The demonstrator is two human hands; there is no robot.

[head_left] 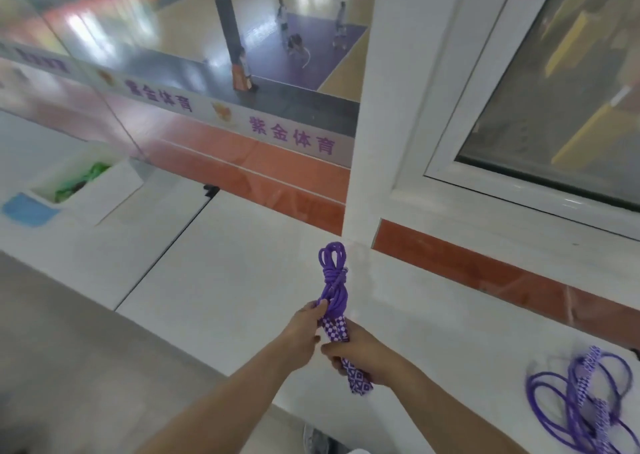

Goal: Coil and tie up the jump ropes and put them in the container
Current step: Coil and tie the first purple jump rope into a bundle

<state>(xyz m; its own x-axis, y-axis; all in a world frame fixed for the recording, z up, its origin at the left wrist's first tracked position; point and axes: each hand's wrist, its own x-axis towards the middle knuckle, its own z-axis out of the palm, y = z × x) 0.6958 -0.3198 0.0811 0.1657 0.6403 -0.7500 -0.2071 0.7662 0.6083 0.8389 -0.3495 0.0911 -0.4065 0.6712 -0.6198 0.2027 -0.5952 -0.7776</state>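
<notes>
A purple jump rope [333,280] is coiled into a tight bundle with wraps around its middle, held upright over the white ledge [225,280]. My left hand [304,332] pinches the cord just above the purple-and-white checkered handles. My right hand [360,356] is closed around those handles lower down. A second purple jump rope [581,398] lies loose and uncoiled on the ledge at the lower right. The white container [104,190] stands far left on the ledge, with green rope inside.
A blue lid or mat [29,209] lies beside the container. Glass panels with purple lettering rise behind the ledge, and a white window frame [450,163] stands to the right. Below the glass is a sports court with people. The ledge's front edge drops to grey floor.
</notes>
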